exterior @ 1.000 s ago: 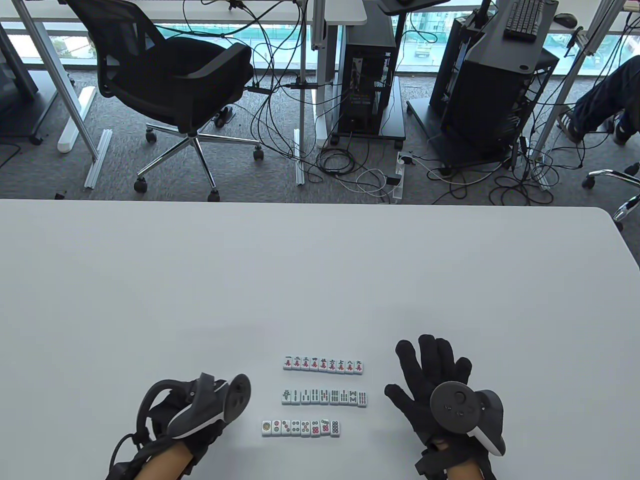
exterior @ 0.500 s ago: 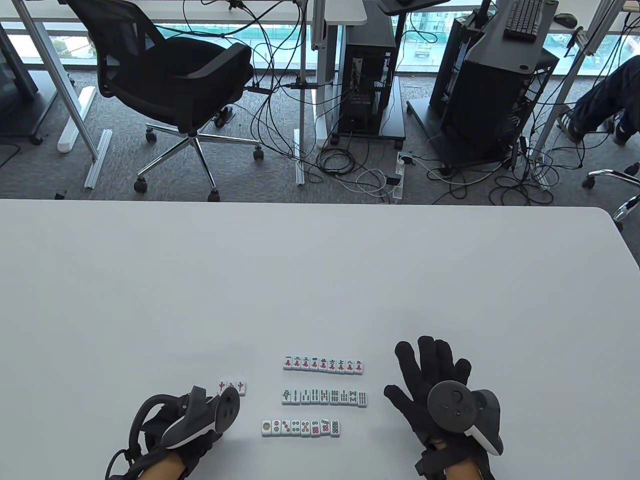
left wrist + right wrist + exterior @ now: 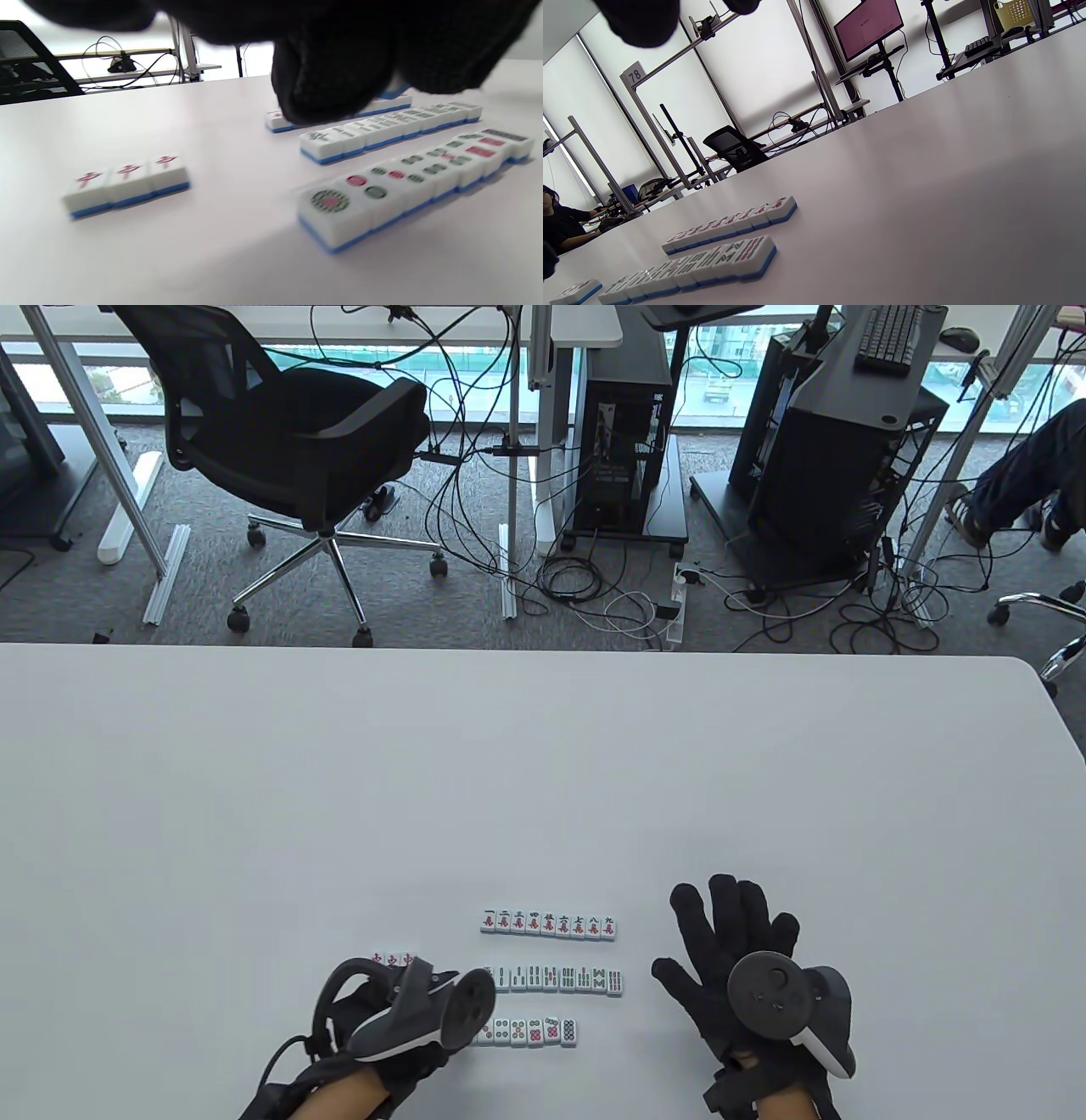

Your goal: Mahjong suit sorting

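Left hand [image 3: 386,1052], fingers loosely curled and empty, hovers low over the dots row [image 3: 407,182]; a brush could scatter it; right hand [image 3: 730,959] lies flat and open

White table [image 3: 543,763] with three tile rows [image 3: 549,926] and a short three-tile group [image 3: 127,184] alongside
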`<action>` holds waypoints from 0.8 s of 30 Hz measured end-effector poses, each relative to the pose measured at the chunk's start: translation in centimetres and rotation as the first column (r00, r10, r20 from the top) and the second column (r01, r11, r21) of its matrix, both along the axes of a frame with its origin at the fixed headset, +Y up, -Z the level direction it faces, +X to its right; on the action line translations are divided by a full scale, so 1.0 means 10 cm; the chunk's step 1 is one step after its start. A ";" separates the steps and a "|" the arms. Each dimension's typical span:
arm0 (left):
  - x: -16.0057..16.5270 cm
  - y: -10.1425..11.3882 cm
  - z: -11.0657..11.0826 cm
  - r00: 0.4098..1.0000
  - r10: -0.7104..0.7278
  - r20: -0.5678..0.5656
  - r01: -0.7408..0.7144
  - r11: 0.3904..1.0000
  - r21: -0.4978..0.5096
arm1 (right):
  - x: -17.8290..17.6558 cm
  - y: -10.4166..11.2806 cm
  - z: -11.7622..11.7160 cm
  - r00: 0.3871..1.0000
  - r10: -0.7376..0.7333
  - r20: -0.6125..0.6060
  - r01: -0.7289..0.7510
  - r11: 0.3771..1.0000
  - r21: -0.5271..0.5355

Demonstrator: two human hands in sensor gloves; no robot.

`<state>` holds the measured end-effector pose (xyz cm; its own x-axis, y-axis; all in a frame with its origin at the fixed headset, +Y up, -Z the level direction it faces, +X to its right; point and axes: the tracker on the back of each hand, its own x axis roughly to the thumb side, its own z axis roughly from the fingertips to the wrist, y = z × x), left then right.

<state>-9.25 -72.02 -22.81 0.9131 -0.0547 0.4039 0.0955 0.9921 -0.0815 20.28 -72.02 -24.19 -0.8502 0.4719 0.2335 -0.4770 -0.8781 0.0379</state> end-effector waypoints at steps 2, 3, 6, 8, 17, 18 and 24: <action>0.26 0.03 -0.02 0.998 0.035 0.051 -0.036 0.999 0.027 | 0.01 0.00 0.00 1.000 -0.003 0.002 0.003 1.000 0.002; 0.38 0.02 -0.03 0.997 0.040 0.071 -0.043 0.999 0.031 | 0.01 0.00 0.00 1.000 -0.005 0.003 0.005 1.000 0.001; 0.72 -0.02 -0.05 0.991 0.015 0.130 -0.018 1.000 0.017 | 0.02 0.00 0.00 1.000 -0.008 0.004 0.008 1.000 0.002; 0.91 -0.09 -0.06 0.986 -0.020 0.164 0.020 1.000 -0.002 | 0.02 0.00 0.00 1.000 -0.012 0.004 0.012 1.000 0.001; 1.17 -0.34 -0.08 0.969 -0.137 0.207 0.146 0.989 -0.028 | 0.04 0.00 -0.01 0.999 -0.030 0.011 0.030 1.000 0.001; 1.17 -0.36 -0.08 0.964 -0.165 0.210 0.171 0.985 -0.010 | 0.05 0.00 -0.01 1.000 -0.030 0.011 0.030 1.000 0.000; 1.18 -0.39 -0.04 0.946 -0.240 0.219 0.228 0.971 0.076 | 0.04 0.00 -0.01 1.000 -0.025 0.007 0.025 1.000 -0.002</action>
